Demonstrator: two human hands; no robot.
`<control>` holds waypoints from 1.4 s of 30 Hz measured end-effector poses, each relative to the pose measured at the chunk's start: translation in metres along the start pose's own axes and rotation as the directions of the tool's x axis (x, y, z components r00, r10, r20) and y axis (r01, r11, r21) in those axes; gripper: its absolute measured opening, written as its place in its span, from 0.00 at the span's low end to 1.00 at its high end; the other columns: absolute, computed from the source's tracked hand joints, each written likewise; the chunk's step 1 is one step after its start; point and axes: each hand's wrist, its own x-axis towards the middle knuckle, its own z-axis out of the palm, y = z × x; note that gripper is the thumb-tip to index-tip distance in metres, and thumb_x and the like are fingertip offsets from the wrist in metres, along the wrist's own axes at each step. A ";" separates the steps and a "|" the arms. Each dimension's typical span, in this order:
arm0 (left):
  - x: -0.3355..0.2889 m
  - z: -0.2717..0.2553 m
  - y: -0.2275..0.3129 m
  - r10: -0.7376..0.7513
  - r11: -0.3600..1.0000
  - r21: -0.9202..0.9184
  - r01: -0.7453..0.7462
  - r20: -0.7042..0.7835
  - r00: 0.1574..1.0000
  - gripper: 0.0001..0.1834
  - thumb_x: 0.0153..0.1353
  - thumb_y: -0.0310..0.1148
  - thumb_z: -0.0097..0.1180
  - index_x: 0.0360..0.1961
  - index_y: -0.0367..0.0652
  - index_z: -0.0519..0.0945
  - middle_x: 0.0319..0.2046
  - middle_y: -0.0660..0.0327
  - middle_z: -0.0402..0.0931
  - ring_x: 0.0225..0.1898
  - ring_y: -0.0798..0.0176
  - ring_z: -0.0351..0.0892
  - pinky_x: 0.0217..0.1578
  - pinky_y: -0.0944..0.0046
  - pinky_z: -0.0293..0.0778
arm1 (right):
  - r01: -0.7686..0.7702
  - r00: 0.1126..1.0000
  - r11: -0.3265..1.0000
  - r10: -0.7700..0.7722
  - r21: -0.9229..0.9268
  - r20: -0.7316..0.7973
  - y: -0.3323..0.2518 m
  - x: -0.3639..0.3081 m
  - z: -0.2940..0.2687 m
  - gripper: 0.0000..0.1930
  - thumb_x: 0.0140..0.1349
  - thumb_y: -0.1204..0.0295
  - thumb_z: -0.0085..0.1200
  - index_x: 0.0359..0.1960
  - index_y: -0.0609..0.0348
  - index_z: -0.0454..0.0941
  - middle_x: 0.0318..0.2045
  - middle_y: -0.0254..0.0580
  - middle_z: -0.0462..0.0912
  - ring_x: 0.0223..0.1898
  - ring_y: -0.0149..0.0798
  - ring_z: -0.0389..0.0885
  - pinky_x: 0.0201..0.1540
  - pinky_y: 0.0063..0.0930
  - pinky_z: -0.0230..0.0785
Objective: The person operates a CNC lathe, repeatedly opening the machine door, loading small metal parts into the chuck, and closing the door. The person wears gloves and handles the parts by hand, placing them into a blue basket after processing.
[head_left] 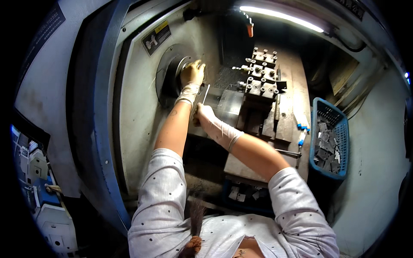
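Left hand (192,72) grips something at the lathe chuck (172,77), probably a small slick metal part; right hand (204,112) clamps a thin rod (206,93).

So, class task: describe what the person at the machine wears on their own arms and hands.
The left hand and right hand both wear thin, pale gloves, the cuffs reaching past the wrists. The forearms are bare. Short sleeves of a light shirt with small dark dots cover the upper arms.
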 end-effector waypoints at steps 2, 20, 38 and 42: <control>0.006 0.000 -0.001 0.006 1.000 0.002 -0.006 0.014 1.000 0.14 0.42 0.40 0.47 0.28 0.43 0.73 0.26 0.55 0.71 0.29 0.57 0.70 0.30 0.64 0.65 | 0.086 0.996 0.979 -0.084 0.187 -0.022 -0.005 0.008 -0.005 0.13 0.50 0.64 0.36 0.14 0.58 0.62 0.08 0.35 0.60 0.08 0.33 0.59 0.10 0.25 0.55; -0.016 -0.013 0.016 0.252 0.968 0.041 -0.249 -0.168 0.953 0.23 0.42 0.44 0.46 0.38 0.41 0.66 0.36 0.52 0.65 0.36 0.55 0.65 0.35 0.63 0.63 | 0.304 0.472 -0.265 -0.792 -0.915 0.387 0.036 -0.177 -0.184 0.08 0.40 0.74 0.48 0.26 0.53 0.72 0.17 0.36 0.67 0.20 0.37 0.68 0.20 0.26 0.60; -0.171 -0.414 0.000 0.135 0.806 0.557 0.198 -0.499 0.856 0.37 0.33 0.42 0.57 0.45 0.39 0.57 0.43 0.51 0.58 0.45 0.51 0.57 0.42 0.61 0.57 | 0.753 0.633 0.308 -0.581 -0.582 0.512 0.139 -0.278 -0.176 0.08 0.47 0.84 0.36 0.29 0.65 0.66 0.31 0.41 0.64 0.32 0.32 0.65 0.35 0.16 0.57; -0.151 -0.411 -0.011 0.004 0.809 0.519 0.274 -0.472 0.882 0.42 0.30 0.50 0.56 0.46 0.40 0.54 0.44 0.53 0.58 0.42 0.53 0.61 0.38 0.63 0.61 | 0.790 0.603 0.330 -0.572 -0.516 0.556 0.143 -0.290 -0.164 0.09 0.46 0.85 0.36 0.30 0.65 0.66 0.31 0.40 0.65 0.32 0.31 0.66 0.34 0.16 0.58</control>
